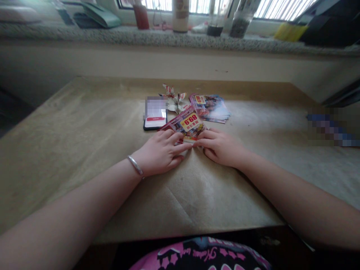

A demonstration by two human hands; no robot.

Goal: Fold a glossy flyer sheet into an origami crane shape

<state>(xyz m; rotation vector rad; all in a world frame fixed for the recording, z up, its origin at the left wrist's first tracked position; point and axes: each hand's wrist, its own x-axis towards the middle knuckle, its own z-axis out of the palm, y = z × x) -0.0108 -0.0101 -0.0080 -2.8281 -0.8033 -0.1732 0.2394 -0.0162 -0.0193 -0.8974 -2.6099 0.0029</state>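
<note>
A colourful printed leaflet [191,122] with a yellow price label lies on the table, its near part folded to a point or angled edge. My left hand [161,150], wearing a silver bangle, rests over the leaflet's left side, its fingers on the paper and its index finger reaching toward the near tip. On the right side, my right hand [218,145] has its fingers bent onto the paper, with the index fingertip at that same tip. Both hands hold the leaflet down. What lies under the fingers is hidden.
Left of the leaflet lies a phone [155,116] with a lit screen. Behind it stands a folded-paper flower [176,103], beside a stack of similar leaflets [213,108]. A blurred bluish item [333,129] is at the right. Bottles and jars line the stone windowsill [157,37].
</note>
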